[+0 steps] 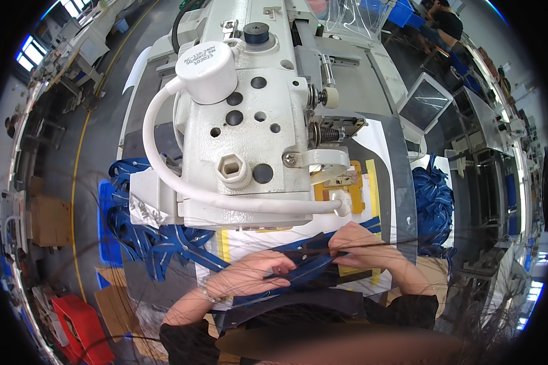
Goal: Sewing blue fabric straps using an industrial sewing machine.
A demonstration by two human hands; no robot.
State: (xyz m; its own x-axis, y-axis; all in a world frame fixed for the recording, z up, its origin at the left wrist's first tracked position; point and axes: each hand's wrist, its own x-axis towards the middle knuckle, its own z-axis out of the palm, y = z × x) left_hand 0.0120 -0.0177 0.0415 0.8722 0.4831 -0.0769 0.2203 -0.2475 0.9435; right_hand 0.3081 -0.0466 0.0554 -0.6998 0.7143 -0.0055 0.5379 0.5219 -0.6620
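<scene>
My left hand (252,275) is at the front of the sewing machine, its thumb and fingers curved but apart over the blue strap. Nothing shows gripped between them. My right hand (359,246) is closed, fingertips pinching the edge of a blue fabric strap (313,267) with a pale line along it. A dark flat piece (310,244) with small light spots lies between my hands, beside the strap. The white head of the sewing machine (243,158) stands just beyond them and hides the needle area. Loose hairs across the view partly blur the fingers.
Tangled blue straps (158,243) hang over a blue bin (105,225) at the left. Another heap of blue straps (432,207) lies at the right. A yellow frame (364,188) sits beside the machine head. A screen (427,100) stands farther back right; a red crate (82,328) is lower left.
</scene>
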